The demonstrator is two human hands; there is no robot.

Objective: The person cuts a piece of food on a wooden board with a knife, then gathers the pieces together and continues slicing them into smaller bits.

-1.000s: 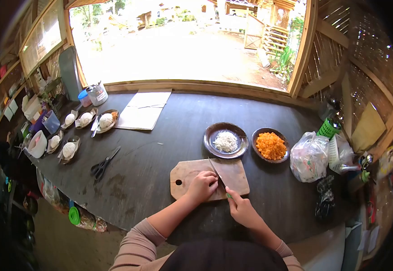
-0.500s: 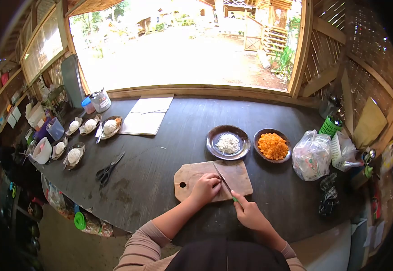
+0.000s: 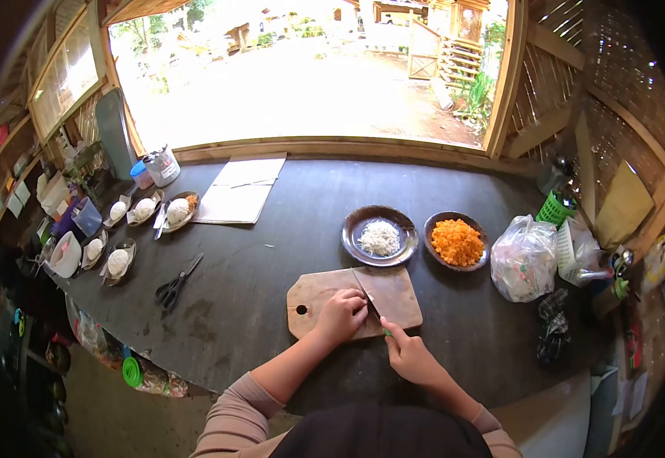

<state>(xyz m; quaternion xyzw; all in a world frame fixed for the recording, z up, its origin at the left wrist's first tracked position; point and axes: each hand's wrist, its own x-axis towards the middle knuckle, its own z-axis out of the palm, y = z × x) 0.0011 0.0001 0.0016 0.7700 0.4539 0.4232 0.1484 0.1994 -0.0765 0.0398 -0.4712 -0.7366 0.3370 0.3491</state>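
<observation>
A wooden cutting board (image 3: 401, 294) lies on the dark table. My right hand (image 3: 410, 353) is closed round the green handle of a knife (image 3: 369, 298), whose blade points up and left across the board. Just left of the blade, my left hand (image 3: 340, 316) rests on the board with its fingers curled; whatever they hold is hidden or too small to name. Beyond the board stands a dark plate (image 3: 351, 227) with white shreds (image 3: 379, 238). To its right is a bowl (image 3: 485, 243) of chopped orange food (image 3: 457, 242).
Black scissors (image 3: 178, 284) lie on the left of the table (image 3: 271, 198). Small dishes with white mounds (image 3: 178, 211) stand farther left, near papers (image 3: 235, 200). A filled plastic bag (image 3: 523, 259), a green basket (image 3: 554, 209) and a black bag (image 3: 552, 328) are at the right.
The whole view has shifted slightly, with table objects now a little farther left and up. Both hands keep nearly the same pose on the board, with the knife between them.
</observation>
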